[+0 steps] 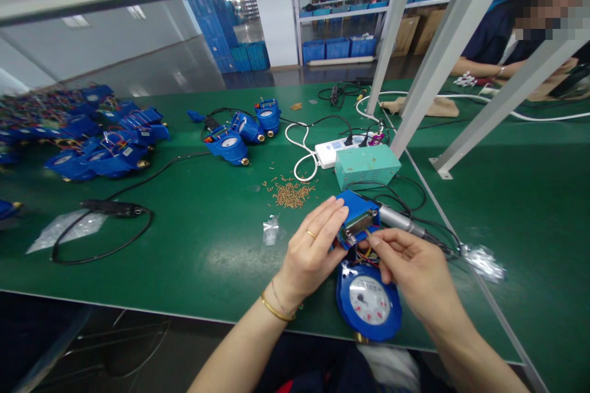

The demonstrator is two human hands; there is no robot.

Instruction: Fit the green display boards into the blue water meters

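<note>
A blue water meter with a round white dial lies face up at the table's front edge. Above its dial, my left hand grips the meter's blue plastic housing, tilted so that a circuit board shows in its open side. At that opening, my right hand has thumb and forefinger pinched together by the thin coloured wires that run down to the meter. What exactly sits between those fingertips is too small to make out. Just behind the right hand lies a silver electric screwdriver.
Loose brass screws are heaped mid-table beside a small clear bag. A teal box and a white power strip stand behind my hands. More blue meters lie left. Metal posts rise at right; a co-worker sits beyond.
</note>
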